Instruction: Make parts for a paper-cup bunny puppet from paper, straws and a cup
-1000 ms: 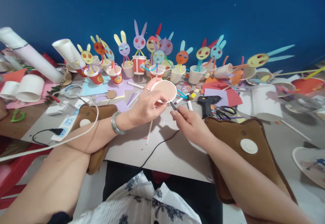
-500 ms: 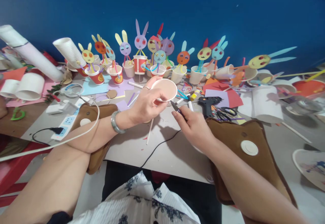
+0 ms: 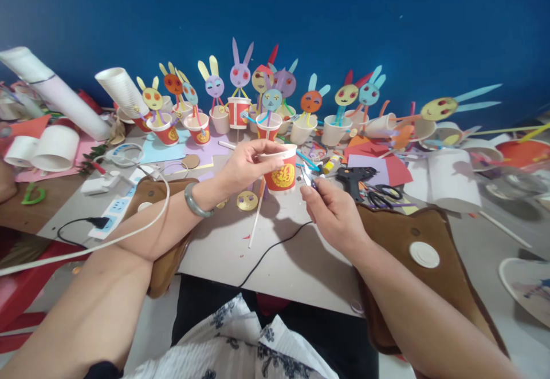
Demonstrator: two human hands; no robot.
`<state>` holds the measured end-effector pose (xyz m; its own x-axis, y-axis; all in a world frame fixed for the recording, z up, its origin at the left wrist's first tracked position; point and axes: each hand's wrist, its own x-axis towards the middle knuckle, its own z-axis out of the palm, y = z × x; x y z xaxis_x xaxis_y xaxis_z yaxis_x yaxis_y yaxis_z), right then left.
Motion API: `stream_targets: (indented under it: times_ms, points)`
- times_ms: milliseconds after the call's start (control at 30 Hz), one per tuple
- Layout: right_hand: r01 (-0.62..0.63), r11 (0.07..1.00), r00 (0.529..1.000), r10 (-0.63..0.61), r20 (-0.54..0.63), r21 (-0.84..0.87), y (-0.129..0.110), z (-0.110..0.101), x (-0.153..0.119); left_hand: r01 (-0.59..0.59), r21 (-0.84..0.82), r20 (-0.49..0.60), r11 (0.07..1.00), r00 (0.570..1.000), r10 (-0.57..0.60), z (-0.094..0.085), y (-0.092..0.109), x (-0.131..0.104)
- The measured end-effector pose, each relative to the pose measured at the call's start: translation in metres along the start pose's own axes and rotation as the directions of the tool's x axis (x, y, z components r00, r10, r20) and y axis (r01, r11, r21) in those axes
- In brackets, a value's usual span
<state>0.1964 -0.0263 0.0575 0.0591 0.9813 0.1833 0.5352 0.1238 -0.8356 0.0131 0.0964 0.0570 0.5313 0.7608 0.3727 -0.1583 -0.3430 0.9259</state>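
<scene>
My left hand (image 3: 249,166) grips a red paper cup (image 3: 280,177) with a yellow print by its rim; the cup stands upright at the middle of the table. Just right of the cup, my right hand (image 3: 333,210) is closed on a small pointed metal tool (image 3: 307,174), its tip near the cup's side. Whether it is a blade or scissors I cannot tell. A round yellow paper face (image 3: 247,200) lies below my left hand, beside a thin white stick (image 3: 256,218).
Paper cups with rabbit figures (image 3: 238,110) line the back by the blue wall. A black glue gun (image 3: 356,178) and black scissors (image 3: 384,194) lie right. Brown pouches (image 3: 404,276) flank the work area. A power strip (image 3: 112,210) and white cable are left.
The cup has gone from tilted with its opening towards me to upright and lower, showing its red side. The tool in my right hand has turned and moved slightly right.
</scene>
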Motion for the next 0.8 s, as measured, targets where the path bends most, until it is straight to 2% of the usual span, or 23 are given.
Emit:
stream_targets:
  times_ms: [200,333,533,633,800]
  points:
    - [-0.036,0.995,0.999,0.034,0.017,0.098,0.000,0.000,0.001,0.030,-0.006,0.013,1.000,0.999,-0.030,-0.003,0.000,0.001]
    - [-0.117,0.961,0.986,0.082,0.144,0.251,-0.006,0.003,-0.001,0.072,-0.017,0.082,0.997,0.994,-0.070,-0.005,-0.001,0.002]
    - [-0.292,0.834,0.935,0.146,0.324,0.468,-0.009,0.010,-0.004,0.089,-0.064,0.128,0.994,0.989,-0.080,-0.003,0.002,0.003]
    - [-0.329,0.794,0.924,0.158,0.349,0.511,-0.007,0.012,-0.004,0.080,-0.044,0.145,0.996,0.987,-0.073,-0.003,0.005,0.003]
    - [-0.350,0.786,0.918,0.182,0.352,0.510,-0.005,0.014,-0.004,0.074,0.004,0.160,0.997,0.984,-0.074,-0.002,0.005,0.002]
